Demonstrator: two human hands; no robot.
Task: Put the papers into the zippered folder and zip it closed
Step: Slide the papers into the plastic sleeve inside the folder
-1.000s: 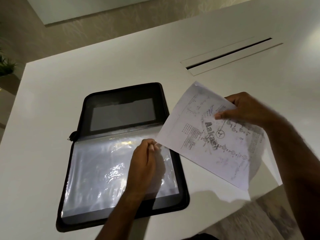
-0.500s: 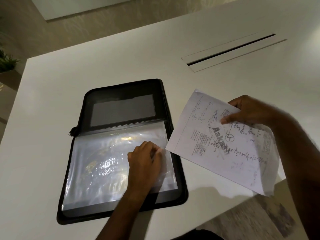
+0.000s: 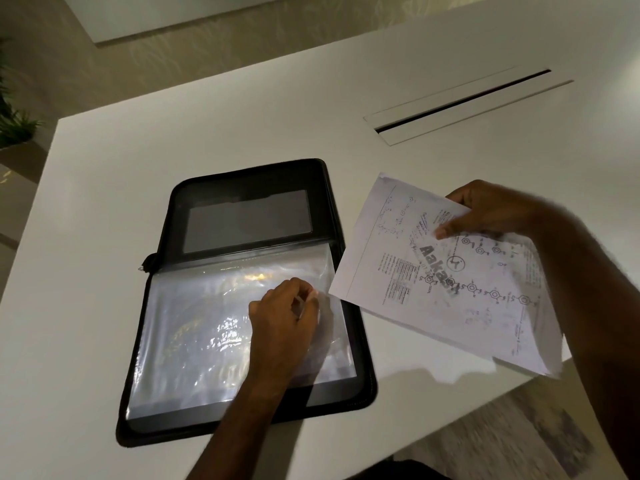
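The black zippered folder (image 3: 332, 216) lies open under the left hand (image 3: 282, 323), whose fingertips pinch the right edge of a glossy, crinkled plastic sleeve (image 3: 207, 334). That film is slick and limp, so it could slip from the pinch or buckle, closing the mouth before anything enters. Right of those fingers, the right hand (image 3: 491, 213) grips the papers (image 3: 446, 285) between thumb and fingers; the thin, floppy printed sheets droop past the white table (image 3: 242, 109) and could catch and crease on the sleeve's edge.

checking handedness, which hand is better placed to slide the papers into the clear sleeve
Right. The right hand already grips the printed papers beside the open zippered folder, while the left hand pinches the clear plastic sleeve.
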